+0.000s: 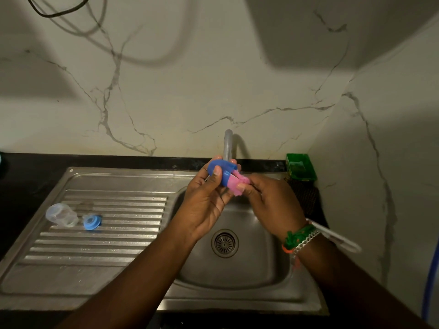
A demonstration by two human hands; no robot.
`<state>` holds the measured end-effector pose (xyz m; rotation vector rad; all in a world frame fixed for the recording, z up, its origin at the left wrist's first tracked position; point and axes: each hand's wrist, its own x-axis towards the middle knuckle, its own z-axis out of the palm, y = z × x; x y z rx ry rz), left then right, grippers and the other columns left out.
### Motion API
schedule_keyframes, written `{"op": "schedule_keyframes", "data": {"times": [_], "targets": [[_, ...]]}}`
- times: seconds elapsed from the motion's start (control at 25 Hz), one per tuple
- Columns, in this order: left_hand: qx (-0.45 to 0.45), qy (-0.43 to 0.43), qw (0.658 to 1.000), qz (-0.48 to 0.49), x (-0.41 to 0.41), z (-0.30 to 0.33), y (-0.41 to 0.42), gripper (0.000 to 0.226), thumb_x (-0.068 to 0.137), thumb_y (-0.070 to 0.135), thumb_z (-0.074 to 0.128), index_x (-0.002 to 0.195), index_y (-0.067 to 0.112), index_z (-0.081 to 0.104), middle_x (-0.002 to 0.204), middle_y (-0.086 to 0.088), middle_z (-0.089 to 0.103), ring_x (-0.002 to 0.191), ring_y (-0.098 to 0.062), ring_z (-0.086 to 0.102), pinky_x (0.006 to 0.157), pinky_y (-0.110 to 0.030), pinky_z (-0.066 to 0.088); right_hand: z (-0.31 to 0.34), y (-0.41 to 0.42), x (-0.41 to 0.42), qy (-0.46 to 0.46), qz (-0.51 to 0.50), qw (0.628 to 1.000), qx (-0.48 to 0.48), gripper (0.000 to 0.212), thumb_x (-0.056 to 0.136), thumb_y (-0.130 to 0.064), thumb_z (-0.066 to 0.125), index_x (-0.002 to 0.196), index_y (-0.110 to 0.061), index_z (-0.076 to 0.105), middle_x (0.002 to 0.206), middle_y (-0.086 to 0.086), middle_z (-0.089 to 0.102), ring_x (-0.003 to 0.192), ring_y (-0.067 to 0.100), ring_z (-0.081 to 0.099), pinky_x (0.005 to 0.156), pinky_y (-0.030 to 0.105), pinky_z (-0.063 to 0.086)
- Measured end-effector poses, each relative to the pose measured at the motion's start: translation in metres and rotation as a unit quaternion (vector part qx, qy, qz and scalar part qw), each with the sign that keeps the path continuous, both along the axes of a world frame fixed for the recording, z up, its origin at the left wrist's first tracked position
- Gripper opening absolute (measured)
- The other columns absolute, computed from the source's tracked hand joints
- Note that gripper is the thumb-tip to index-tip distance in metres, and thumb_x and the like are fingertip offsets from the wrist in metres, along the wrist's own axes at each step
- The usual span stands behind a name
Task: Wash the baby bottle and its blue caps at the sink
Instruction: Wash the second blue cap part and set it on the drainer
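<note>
Left hand [204,200] grips the blue cap [219,172], thumb curled across its front, fingers wrapped behind, cap held up over the sink basin [237,276] just in front of the faucet [228,144]. Right hand [268,198] pinches a pink sponge [235,185], thumb and fingertips closed on it, and the sponge is pushed into the open mouth of the cap, touching its rim. Both my hands are close together, above the drain [224,243]. I can't tell if water is running from the faucet

Baby bottle [61,214], clear, lies on its side on the ribbed drainboard [107,236], far left of the basin, well apart from my hands. Second blue cap [92,222], a ring type, sits just beside the bottle on its right, near it, can't tell if they touch

My right wrist has a green thread band [298,236] and a silver chain bracelet [306,242]. White handle [337,237] sticks out from behind my right wrist over the right sink edge, what it belongs to is hidden. Green tray [301,166] sits on the dark counter at the back right corner, against the marble wall [190,91]. Blue hose [428,281] runs down the far right edge of view. Black cable [59,10] hangs top left
</note>
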<state>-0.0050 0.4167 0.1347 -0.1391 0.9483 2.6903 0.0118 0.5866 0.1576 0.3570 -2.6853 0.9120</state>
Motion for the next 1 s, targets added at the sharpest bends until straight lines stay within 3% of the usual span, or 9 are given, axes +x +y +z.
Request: {"op": "schedule_keyframes", "data": {"times": [0.12,0.2,0.4,0.56,0.68,0.76,0.88,1.0], "targets": [[-0.01,0.006,1.0,-0.004,-0.001,0.003,0.002,0.05,0.092,0.012,0.058,0.142,0.008,0.052,0.126,-0.019,0.07,0.115,-0.033,0.069,0.09,-0.04,0.061,-0.003,-0.002,-0.002,0.009,-0.02,0.999,0.03,0.024,0.101,-0.04,0.052,0.096,-0.022,0.067,0.068,-0.009,0.06,0.06,0.012,0.057,0.055,0.026,0.035],[-0.011,-0.004,1.0,0.002,-0.004,0.004,0.002,0.049,0.093,0.013,0.058,0.142,0.008,0.053,0.129,-0.022,0.068,0.115,-0.033,0.07,0.087,-0.039,0.062,-0.006,-0.004,0.002,0.007,-0.024,1.0,0.0,0.023,0.101,-0.039,0.054,0.103,-0.022,0.069,0.071,-0.007,0.064,0.062,0.013,0.059,0.055,0.027,0.039],[-0.02,-0.015,1.0,-0.017,0.002,0.002,0.002,0.041,0.096,0.014,0.056,0.137,0.008,0.058,0.127,-0.022,0.069,0.111,-0.032,0.071,0.088,-0.041,0.062,-0.003,-0.001,0.003,-0.02,0.013,0.999,-0.039,0.031,0.099,-0.045,0.054,0.12,-0.027,0.071,0.096,-0.007,0.077,0.085,0.012,0.07,0.074,0.035,0.056],[-0.031,-0.001,0.999,-0.006,0.002,0.004,0.002,0.046,0.095,0.013,0.057,0.14,0.008,0.055,0.132,-0.024,0.065,0.118,-0.034,0.068,0.094,-0.044,0.06,-0.005,-0.008,0.009,-0.03,-0.03,0.998,-0.036,0.036,0.099,-0.051,0.047,0.098,-0.025,0.073,0.071,-0.007,0.067,0.066,0.016,0.063,0.061,0.041,0.052],[-0.028,0.008,0.999,-0.014,0.005,0.006,0.005,0.046,0.094,0.015,0.056,0.14,0.008,0.054,0.131,-0.023,0.065,0.113,-0.032,0.069,0.095,-0.041,0.057,-0.004,-0.008,0.006,-0.077,-0.034,0.99,-0.109,0.041,0.099,-0.053,0.048,0.074,-0.027,0.066,0.055,-0.008,0.054,0.054,0.012,0.052,0.055,0.041,0.049],[-0.03,0.013,0.999,-0.002,0.006,0.004,0.003,0.047,0.093,0.013,0.057,0.139,0.007,0.054,0.129,-0.023,0.067,0.115,-0.033,0.068,0.095,-0.042,0.059,-0.004,-0.009,0.005,-0.072,-0.042,0.992,-0.095,0.039,0.1,-0.05,0.049,0.079,-0.025,0.07,0.058,-0.007,0.058,0.056,0.013,0.056,0.058,0.041,0.05],[-0.035,0.022,0.999,-0.001,0.005,0.007,0.001,0.046,0.095,0.013,0.056,0.14,0.006,0.053,0.134,-0.026,0.063,0.119,-0.034,0.066,0.099,-0.044,0.056,-0.004,-0.01,0.007,-0.082,-0.017,0.99,-0.117,0.049,0.094,-0.062,0.045,0.088,-0.023,0.073,0.064,-0.002,0.064,0.062,0.02,0.061,0.061,0.044,0.052],[-0.034,0.024,0.999,-0.006,0.005,0.009,0.002,0.046,0.093,0.01,0.059,0.139,0.006,0.054,0.135,-0.027,0.062,0.118,-0.034,0.066,0.099,-0.044,0.056,-0.005,-0.008,0.004,-0.067,-0.031,0.989,-0.125,0.042,0.098,-0.054,0.048,0.087,-0.022,0.073,0.062,-0.004,0.062,0.061,0.018,0.06,0.061,0.045,0.051]]}}
